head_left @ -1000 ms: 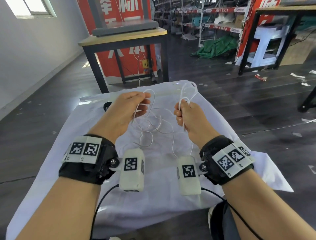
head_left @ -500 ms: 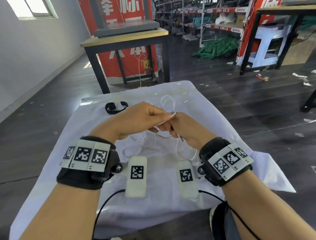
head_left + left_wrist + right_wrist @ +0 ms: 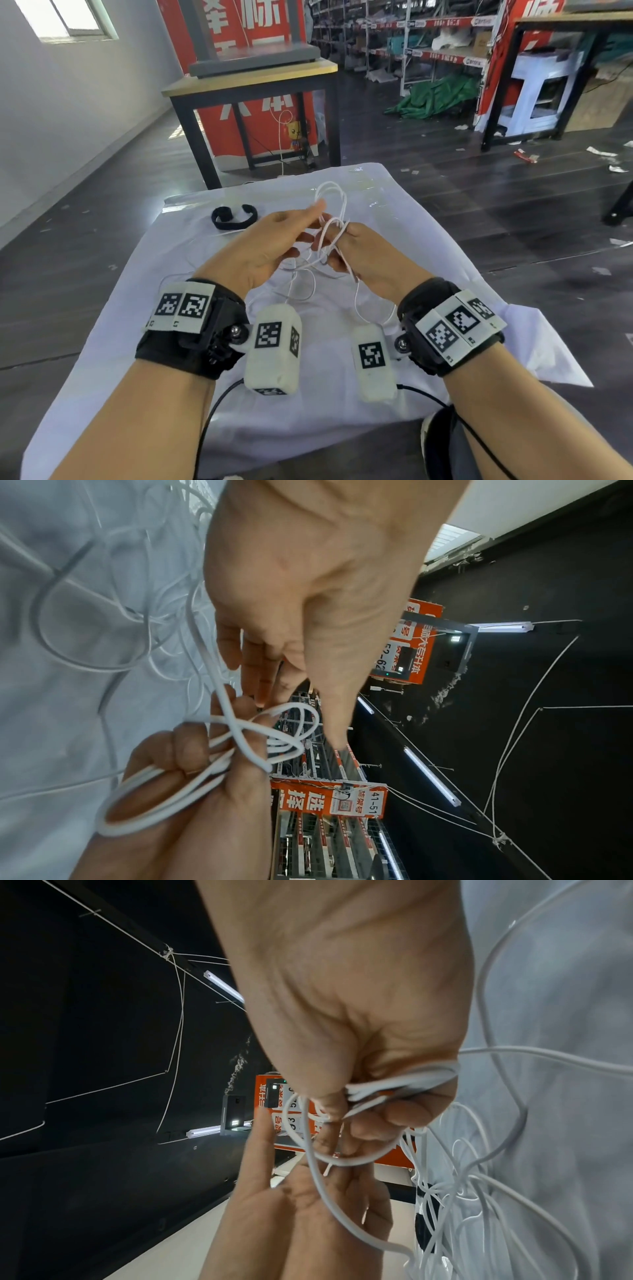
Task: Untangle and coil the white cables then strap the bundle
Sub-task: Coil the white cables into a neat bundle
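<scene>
A white cloth point(image 3: 144, 308) covers the counter, strap point(image 3: 234, 219) at eleven o'clock; right hand point(image 3: 373, 260) grips cables point(image 3: 330, 202), left hand point(image 3: 270, 246) spread wide

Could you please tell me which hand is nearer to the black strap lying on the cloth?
Left. The left hand hovers just right of the black strap; the right hand is farther right.

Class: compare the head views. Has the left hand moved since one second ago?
Yes. The left hand has shifted rightward, away from the black strap, uncovering it, toward the right hand.
</scene>
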Demonstrator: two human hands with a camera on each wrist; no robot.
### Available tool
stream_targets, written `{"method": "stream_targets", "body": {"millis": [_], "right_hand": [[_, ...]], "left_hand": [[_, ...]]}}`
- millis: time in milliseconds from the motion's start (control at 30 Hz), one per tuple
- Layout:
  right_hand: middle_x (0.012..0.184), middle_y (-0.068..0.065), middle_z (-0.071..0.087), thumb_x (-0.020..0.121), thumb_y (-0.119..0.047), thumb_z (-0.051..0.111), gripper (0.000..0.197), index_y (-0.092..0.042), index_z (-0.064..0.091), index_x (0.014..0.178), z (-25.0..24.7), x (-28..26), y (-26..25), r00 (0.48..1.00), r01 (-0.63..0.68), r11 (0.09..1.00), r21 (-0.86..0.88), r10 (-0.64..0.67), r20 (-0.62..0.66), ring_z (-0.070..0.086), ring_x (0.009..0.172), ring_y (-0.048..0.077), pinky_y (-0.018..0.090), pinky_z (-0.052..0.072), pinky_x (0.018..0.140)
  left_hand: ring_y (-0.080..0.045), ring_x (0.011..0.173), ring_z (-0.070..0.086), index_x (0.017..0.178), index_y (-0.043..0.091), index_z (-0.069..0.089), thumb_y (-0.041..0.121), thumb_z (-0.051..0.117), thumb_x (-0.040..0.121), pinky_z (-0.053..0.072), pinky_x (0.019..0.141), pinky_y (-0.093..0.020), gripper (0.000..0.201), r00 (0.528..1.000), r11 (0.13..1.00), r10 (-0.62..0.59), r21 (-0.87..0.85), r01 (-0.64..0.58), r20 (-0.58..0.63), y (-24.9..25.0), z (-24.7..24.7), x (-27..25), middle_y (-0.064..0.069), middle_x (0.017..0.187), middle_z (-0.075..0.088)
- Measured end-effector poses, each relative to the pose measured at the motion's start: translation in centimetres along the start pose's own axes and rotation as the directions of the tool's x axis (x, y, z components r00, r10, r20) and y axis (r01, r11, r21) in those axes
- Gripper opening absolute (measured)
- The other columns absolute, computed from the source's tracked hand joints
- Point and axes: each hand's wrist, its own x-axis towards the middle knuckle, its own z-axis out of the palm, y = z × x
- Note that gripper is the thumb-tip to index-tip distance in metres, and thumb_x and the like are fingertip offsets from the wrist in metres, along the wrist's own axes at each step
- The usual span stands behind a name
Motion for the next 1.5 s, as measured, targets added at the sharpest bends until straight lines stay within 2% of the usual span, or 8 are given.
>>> {"method": "stream_targets", "body": {"millis": [200, 333, 433, 800, 1000, 1133, 1300, 1500], "right_hand": [[0.079, -0.003, 0.067, 0.103, -0.026, 0.038, 0.032, -0.011, 0.065, 0.096, 0.1, -0.2, -0.3, 0.999, -0.016, 0.998, 0.066, 0.013, 0.034, 0.057, 0.061, 0.006, 0.014, 0.044, 0.057], [0.112, -0.001, 0.069, 0.101, -0.037, 0.041, 0.037, -0.011, 0.065, 0.113, -0.2, 0.4, 0.0, 0.996, -0.082, 0.997, -0.006, 0.082, -0.036, 0.063, 0.103, 0.013, 0.019, 0.046, 0.079], [0.113, -0.002, 0.068, 0.102, -0.035, 0.04, 0.035, -0.012, 0.065, 0.111, -0.3, 0.6, 0.2, 0.995, -0.1, 0.993, -0.069, 0.099, -0.024, 0.06, 0.11, 0.018, 0.028, 0.045, 0.089], [0.057, -0.005, 0.042, 0.103, -0.026, 0.038, 0.035, -0.012, 0.064, 0.084, -0.4, 0.0, 0.0, 0.991, -0.116, 0.989, -0.096, 0.121, 0.056, 0.039, 0.053, 0.008, 0.021, 0.036, 0.062], [0.064, -0.004, 0.05, 0.098, -0.032, 0.05, 0.026, -0.015, 0.065, 0.085, -0.2, -0.1, -0.3, 0.993, -0.111, 0.993, -0.046, 0.112, 0.031, 0.046, 0.063, 0.009, 0.024, 0.042, 0.074], [0.101, -0.003, 0.062, 0.091, -0.029, 0.063, 0.008, -0.022, 0.064, 0.094, -0.9, -0.1, -0.6, 0.984, -0.163, 0.984, -0.077, 0.168, 0.062, 0.056, 0.098, 0.011, 0.028, 0.043, 0.089], [0.103, 0.012, 0.057, 0.088, -0.002, 0.045, 0.017, 0.0, 0.057, 0.099, -2.0, 0.2, -0.6, 0.934, -0.252, 0.968, -0.016, 0.239, -0.265, 0.057, 0.096, 0.024, 0.03, 0.048, 0.082], [0.108, 0.0, 0.055, 0.097, -0.023, 0.048, 0.02, -0.013, 0.053, 0.114, -0.9, -0.2, -1.3, 0.937, -0.046, 0.999, 0.003, 0.044, -0.347, 0.051, 0.088, 0.012, 0.013, 0.037, 0.065]], "left_hand": [[-0.012, 0.088, 0.065, 0.105, 0.012, 0.069, 0.023, 0.07, 0.085, 0.05, 0.095, -0.031, 0.023, 0.996, 0.994, 0.083, 0.077, -0.081, -0.016, -0.3, -0.2, 0.3, -0.003, 0.097, 0.073], [-0.004, 0.083, 0.065, 0.101, 0.011, 0.068, 0.017, 0.063, 0.091, 0.049, 0.079, -0.013, 0.013, 0.98, 0.976, 0.185, 0.134, -0.175, -0.072, -0.2, -0.7, 0.3, -0.001, 0.095, 0.073], [-0.008, 0.077, 0.058, 0.093, 0.014, 0.065, 0.017, 0.057, 0.095, 0.047, 0.08, -0.02, 0.008, 0.977, 0.975, 0.207, 0.091, -0.201, -0.061, -0.1, -1.2, 0.1, 0.003, 0.08, 0.066], [-0.007, 0.05, 0.035, 0.091, 0.006, 0.063, 0.015, 0.045, 0.101, 0.051, 0.077, -0.026, 0.023, 0.988, 0.967, 0.125, -0.232, -0.1, 0.095, 0.5, -2.6, -0.8, 0.006, 0.055, 0.033], [-0.007, 0.047, 0.024, 0.085, 0.011, 0.055, 0.031, 0.04, 0.103, 0.03, 0.047, -0.018, 0.03, 0.985, 0.98, 0.166, -0.108, -0.169, -0.037, 0.9, -2.0, -0.6, 0.008, 0.053, 0.026], [-0.008, 0.046, 0.022, 0.081, 0.013, 0.05, 0.03, 0.037, 0.104, 0.025, 0.045, -0.019, 0.031, 0.94, 0.961, 0.276, 0.042, -0.273, -0.201, 0.6, -2.2, 0.0, 0.011, 0.049, 0.027], [-0.004, 0.042, 0.026, 0.08, 0.014, 0.051, 0.028, 0.038, 0.104, 0.027, 0.044, -0.016, 0.03, 0.853, 0.933, 0.36, 0.126, -0.338, -0.378, -0.4, -3.5, 0.3, 0.012, 0.045, 0.031], [-0.006, 0.049, 0.026, 0.081, 0.014, 0.052, 0.029, 0.036, 0.104, 0.03, 0.048, -0.017, 0.031, 0.901, 0.906, 0.405, 0.202, -0.372, -0.157, -0.1, -2.5, -0.1, 0.012, 0.053, 0.03]]}}
